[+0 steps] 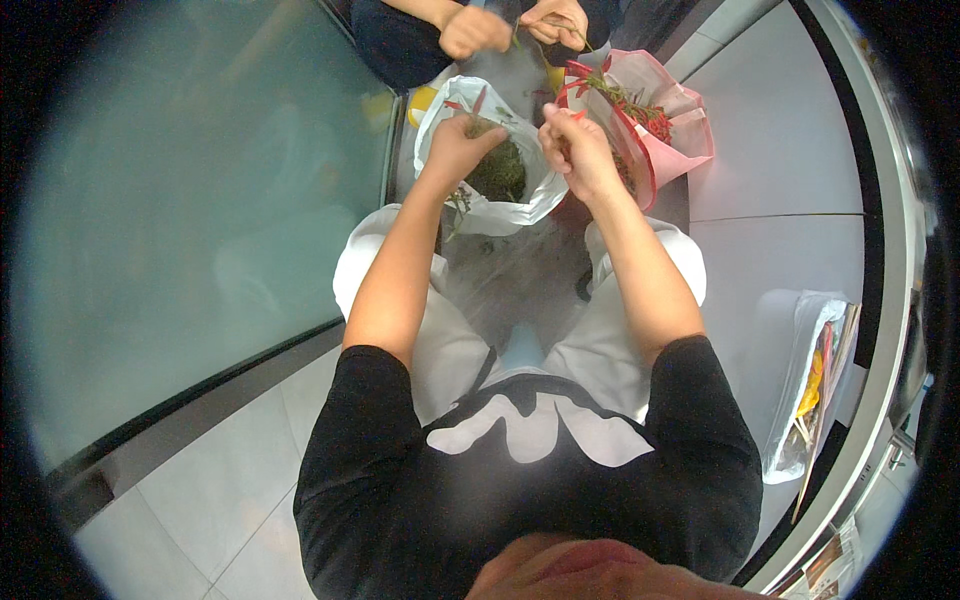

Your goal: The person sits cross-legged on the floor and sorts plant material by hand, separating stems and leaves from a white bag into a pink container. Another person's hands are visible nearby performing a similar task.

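Observation:
My left hand (463, 150) is over the mouth of a white plastic bag (538, 206), thumb and fingers pinched on what looks like a thin chili stem. Red chili peppers (478, 100) show just beyond those fingers. Inside the bag lies a heap of green stems and leaves (501, 171). To the right, my right hand (581, 152) is curled closed, and a red chili pepper (579, 115) pokes out of it. Beside that hand stands a pink bag (679, 161) holding bunches of red chilies on stems (646, 120). Its lower contents are partly hidden by my right hand.
Opposite me, another person's hands (517, 30) hold a green stem. A frosted glass panel (187, 195) borders the left side. On the right, a white plastic package (799, 390) with sticks rests by a curved-looking edge. Dark floor (517, 270) shows between my knees.

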Demonstrator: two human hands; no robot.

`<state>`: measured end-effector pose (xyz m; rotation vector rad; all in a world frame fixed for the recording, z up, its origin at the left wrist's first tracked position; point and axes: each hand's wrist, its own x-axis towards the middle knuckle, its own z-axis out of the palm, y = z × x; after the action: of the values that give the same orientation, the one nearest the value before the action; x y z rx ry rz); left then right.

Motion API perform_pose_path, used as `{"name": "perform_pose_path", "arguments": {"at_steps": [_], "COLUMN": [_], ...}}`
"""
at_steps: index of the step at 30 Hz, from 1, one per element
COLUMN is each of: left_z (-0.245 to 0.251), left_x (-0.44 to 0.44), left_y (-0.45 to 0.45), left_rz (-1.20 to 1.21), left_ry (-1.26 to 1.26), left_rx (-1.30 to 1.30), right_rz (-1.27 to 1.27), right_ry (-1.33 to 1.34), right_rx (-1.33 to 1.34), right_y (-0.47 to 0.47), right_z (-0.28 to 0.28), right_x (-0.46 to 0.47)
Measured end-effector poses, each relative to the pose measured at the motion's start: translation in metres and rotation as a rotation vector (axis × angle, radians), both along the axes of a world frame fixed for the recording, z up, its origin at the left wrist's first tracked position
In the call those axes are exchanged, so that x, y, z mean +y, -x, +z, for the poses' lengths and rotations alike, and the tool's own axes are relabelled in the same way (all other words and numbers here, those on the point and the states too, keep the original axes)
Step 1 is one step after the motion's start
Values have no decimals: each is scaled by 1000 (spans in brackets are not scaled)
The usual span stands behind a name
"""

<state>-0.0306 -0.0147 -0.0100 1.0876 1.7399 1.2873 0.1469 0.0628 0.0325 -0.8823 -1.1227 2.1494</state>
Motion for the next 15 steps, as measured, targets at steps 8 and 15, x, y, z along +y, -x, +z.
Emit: {"name": "perform_pose_path", "arguments": {"at_steps": [8,15], "left_z": [21,8], "left_x": [-5,-3], "left_y": [-18,-21], "left_rz": [-318,-462], "left_ry": [55,16], "left_rx": [-2,14], "right_rz": [-61,147], "right_ry": [234,10], "right_rx": [58,-94], "right_y": [0,2], "right_z": [-12,-18], "right_x": [14,11]}}
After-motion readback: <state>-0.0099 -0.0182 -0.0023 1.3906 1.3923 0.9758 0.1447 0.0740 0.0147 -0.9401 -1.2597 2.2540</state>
